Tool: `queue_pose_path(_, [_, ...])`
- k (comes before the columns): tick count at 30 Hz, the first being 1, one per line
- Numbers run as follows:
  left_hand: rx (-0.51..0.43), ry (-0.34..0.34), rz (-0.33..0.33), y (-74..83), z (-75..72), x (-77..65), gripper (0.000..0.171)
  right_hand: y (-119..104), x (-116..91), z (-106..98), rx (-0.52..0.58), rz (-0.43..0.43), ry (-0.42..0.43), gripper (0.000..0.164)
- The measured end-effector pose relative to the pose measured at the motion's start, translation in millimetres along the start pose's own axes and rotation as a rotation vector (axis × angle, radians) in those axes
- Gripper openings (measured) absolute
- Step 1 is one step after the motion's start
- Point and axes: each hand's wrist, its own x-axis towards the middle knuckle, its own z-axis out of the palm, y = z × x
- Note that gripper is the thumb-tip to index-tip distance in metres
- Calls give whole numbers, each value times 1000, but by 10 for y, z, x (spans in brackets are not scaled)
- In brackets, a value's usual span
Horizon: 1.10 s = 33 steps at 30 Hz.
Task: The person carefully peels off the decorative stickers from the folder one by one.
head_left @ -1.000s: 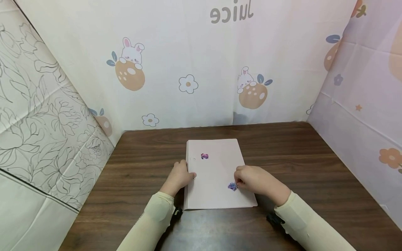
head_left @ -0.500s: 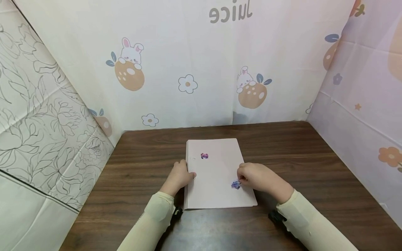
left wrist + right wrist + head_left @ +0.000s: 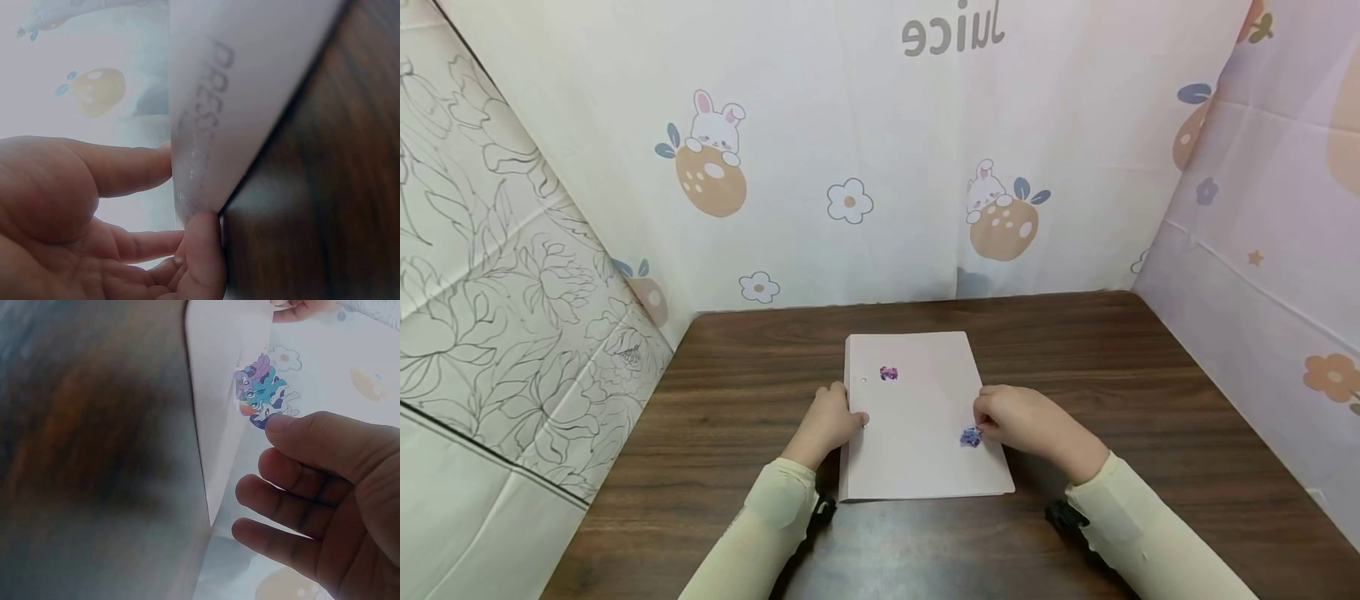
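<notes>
A white folder [image 3: 917,400] lies flat on the table, and lettering beginning "PRESS" shows on its spine [image 3: 206,106] in the left wrist view. My left hand [image 3: 827,423] grips its left edge, thumb on the cover and fingers along the spine. Between thumb and index finger, my right hand [image 3: 1018,421] pinches a cartoon pony sticker [image 3: 259,390] in purple, blue and white. In the head view this sticker [image 3: 971,437] is over the cover's lower right part; whether it touches the cover I cannot tell. A pink-purple sticker [image 3: 889,373] sits on the cover's upper left.
The dark wood table [image 3: 752,358] surrounds the folder. Behind it hangs a white curtain [image 3: 880,250] printed with rabbits and fruit, and further printed cloths stand at the left and right sides. A dark wrist device [image 3: 1066,515] shows under the right sleeve.
My right hand has shifted to the right and slightly away from me, carrying the pony sticker towards the folder's right edge. My left hand and the folder stay in place.
</notes>
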Motion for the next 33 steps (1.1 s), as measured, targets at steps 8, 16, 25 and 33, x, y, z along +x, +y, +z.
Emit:
queue_pose_path(8, [-5,-1,6,-15,21,24,66,39,21,-67,-18,36,18,23])
queue_pose_path(16, [0,-1,9,-30,26,27,66,83,8,-72,-23,42,16,23])
queue_pose_path(25, [2,1,5,-33,27,38,66,129,-16,-71,-28,45,18,25])
queue_pose_path(33, [1,0,7,-24,22,31,66,158,-39,-70,-31,52,26,27])
